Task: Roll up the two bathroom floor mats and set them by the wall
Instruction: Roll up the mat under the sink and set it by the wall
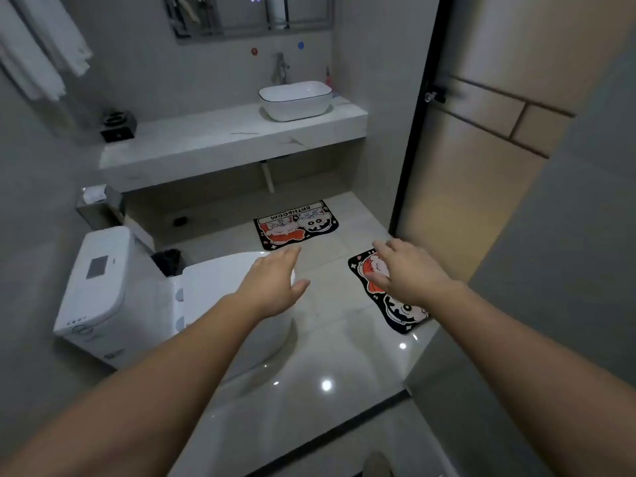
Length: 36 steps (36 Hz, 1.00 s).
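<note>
Here, a white toilet [144,294] fills the left of a narrow bathroom, a dark bin [168,261] tucked behind it and a frosted glass door [457,187] closing off the right. One vessel basin [295,99] sits on the tabletop [206,142]. Two cartoon floor mats lie flat on the glossy tiles: the far mat [296,224] below the tabletop, the near mat [395,304] beside the door. The left hand [272,287] hangs open over the toilet lid; the right hand [409,273], fingers spread and empty, hovers above the near mat.
</note>
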Each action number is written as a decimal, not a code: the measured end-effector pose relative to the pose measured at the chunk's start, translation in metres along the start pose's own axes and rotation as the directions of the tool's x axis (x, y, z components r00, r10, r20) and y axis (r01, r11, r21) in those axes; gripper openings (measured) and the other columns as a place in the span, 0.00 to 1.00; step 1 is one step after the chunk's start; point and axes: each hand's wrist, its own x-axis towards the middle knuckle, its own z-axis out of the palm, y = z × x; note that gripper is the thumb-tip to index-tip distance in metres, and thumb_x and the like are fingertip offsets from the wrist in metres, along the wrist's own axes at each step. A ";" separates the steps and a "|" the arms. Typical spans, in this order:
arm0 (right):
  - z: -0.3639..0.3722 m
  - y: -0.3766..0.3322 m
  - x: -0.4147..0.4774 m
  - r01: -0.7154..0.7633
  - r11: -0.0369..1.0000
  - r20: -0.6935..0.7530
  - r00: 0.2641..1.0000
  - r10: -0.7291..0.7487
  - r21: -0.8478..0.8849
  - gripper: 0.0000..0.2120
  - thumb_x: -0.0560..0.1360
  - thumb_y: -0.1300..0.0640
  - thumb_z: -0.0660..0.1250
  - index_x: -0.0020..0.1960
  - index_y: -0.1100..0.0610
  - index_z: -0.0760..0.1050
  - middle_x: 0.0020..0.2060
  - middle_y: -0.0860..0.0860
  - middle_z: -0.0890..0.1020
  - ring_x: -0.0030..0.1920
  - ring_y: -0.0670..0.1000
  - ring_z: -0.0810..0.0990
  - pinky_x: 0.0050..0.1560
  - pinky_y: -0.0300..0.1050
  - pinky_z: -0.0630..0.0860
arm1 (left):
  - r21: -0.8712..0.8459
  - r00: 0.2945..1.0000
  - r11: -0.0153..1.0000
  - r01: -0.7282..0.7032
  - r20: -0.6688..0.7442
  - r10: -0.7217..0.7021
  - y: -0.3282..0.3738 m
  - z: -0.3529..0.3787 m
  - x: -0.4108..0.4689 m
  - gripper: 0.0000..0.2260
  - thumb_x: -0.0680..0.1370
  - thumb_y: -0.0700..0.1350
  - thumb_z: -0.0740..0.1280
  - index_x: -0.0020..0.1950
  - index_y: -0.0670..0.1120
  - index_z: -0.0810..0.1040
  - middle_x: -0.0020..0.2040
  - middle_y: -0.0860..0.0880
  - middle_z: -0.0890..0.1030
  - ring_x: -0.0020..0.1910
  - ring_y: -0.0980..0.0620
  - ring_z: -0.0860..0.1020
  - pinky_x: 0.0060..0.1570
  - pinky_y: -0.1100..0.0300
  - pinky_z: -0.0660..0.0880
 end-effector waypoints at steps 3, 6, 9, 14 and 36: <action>-0.003 0.022 0.025 0.022 1.000 -0.014 1.000 -0.022 0.004 0.29 0.76 0.39 0.57 0.69 0.55 0.62 0.61 0.56 0.73 0.60 0.59 0.73 0.59 0.54 0.70 | -0.024 0.999 0.999 0.039 -0.004 -0.039 0.011 0.004 0.025 0.30 0.79 0.55 0.62 0.77 0.47 0.55 0.76 0.48 0.63 0.73 0.45 0.63 0.71 0.51 0.59; -0.006 0.038 0.049 0.056 0.998 0.002 0.998 -0.056 0.001 0.28 0.76 0.39 0.57 0.69 0.55 0.62 0.60 0.55 0.74 0.59 0.59 0.73 0.59 0.53 0.71 | -0.037 0.997 0.996 0.079 0.004 -0.079 0.020 0.007 0.046 0.30 0.79 0.55 0.61 0.77 0.47 0.55 0.76 0.47 0.63 0.73 0.45 0.63 0.71 0.50 0.60; -0.005 0.052 0.068 0.077 0.997 0.016 0.997 -0.077 -0.004 0.29 0.77 0.39 0.57 0.70 0.55 0.61 0.62 0.56 0.73 0.61 0.58 0.72 0.61 0.53 0.69 | -0.042 0.993 0.992 0.117 0.007 -0.117 0.024 0.011 0.062 0.30 0.79 0.55 0.61 0.77 0.47 0.55 0.76 0.47 0.63 0.73 0.45 0.63 0.72 0.50 0.59; 0.000 0.069 0.092 0.095 0.995 0.073 0.993 -0.095 -0.002 0.29 0.77 0.39 0.57 0.71 0.55 0.60 0.62 0.57 0.72 0.61 0.59 0.72 0.62 0.54 0.69 | -0.034 0.991 0.990 0.135 0.020 -0.134 0.027 0.017 0.089 0.29 0.79 0.54 0.61 0.77 0.47 0.56 0.76 0.47 0.63 0.73 0.46 0.62 0.71 0.52 0.58; 0.008 0.103 0.274 0.060 0.998 0.042 0.997 -0.059 -0.020 0.27 0.77 0.42 0.59 0.70 0.55 0.61 0.61 0.55 0.73 0.58 0.57 0.73 0.59 0.52 0.69 | -0.020 0.996 0.997 0.078 0.047 -0.077 -0.039 0.023 0.289 0.31 0.78 0.54 0.63 0.77 0.48 0.55 0.76 0.49 0.62 0.74 0.48 0.63 0.72 0.52 0.60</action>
